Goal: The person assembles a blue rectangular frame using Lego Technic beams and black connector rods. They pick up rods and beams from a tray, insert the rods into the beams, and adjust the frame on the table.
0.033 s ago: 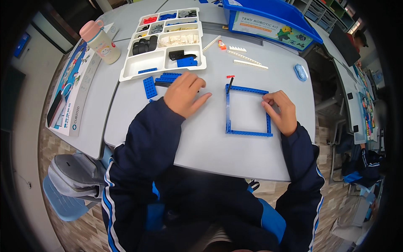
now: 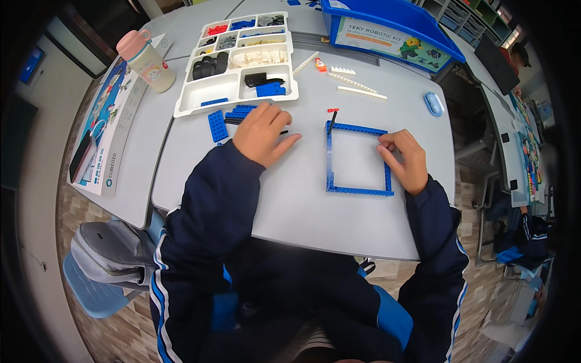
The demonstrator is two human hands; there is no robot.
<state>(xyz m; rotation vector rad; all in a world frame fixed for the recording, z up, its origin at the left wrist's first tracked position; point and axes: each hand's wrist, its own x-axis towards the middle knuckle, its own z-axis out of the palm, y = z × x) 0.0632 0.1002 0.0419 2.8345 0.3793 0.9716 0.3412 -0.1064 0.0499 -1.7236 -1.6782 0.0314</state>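
Observation:
A square frame of blue studded beams lies on the right half of the table. My right hand is closed at its upper right side, with thumb and fingers around the beam there. A black rod with a red piece by its tip stands at the frame's upper left corner. My left hand hovers palm down over the loose parts, its thumb stretched away from the fingers. Dark rods and stacked blue bricks are partly hidden beneath it. Beside it lies a blue studded plate.
A white sorting tray of parts sits at the back left. White beams and a minifigure lie farther back, before a blue bin. A small blue case rests at right. A bottle stands on the box at left.
My left hand has shifted very slightly, and a black tip now shows beside its fingers. My right hand and the blue frame stay in place.

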